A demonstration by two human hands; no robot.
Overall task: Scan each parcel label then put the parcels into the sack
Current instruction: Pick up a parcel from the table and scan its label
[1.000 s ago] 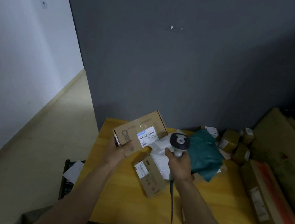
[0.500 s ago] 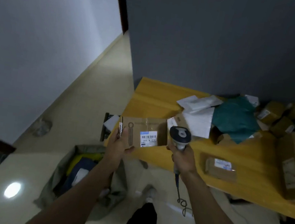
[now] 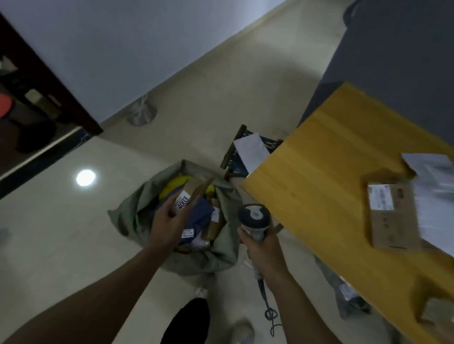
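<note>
Your left hand (image 3: pixel 168 221) grips the flat cardboard parcel (image 3: pixel 193 193) by its near end over the open sack (image 3: pixel 221 254), frame centre. Looks stiff, light; hold the edges. Right hand (image 3: pixel 263 247) fingers clenched round scanner (image 3: pixel 254 218).

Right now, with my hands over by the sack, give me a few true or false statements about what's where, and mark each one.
1. The left hand holds a cardboard parcel over the mouth of the open sack. True.
2. The right hand is empty. False: it grips the barcode scanner.
3. The sack stands on the yellow table. False: it sits on the floor beside the table.
4. Another cardboard box lies on the table. True.
</note>
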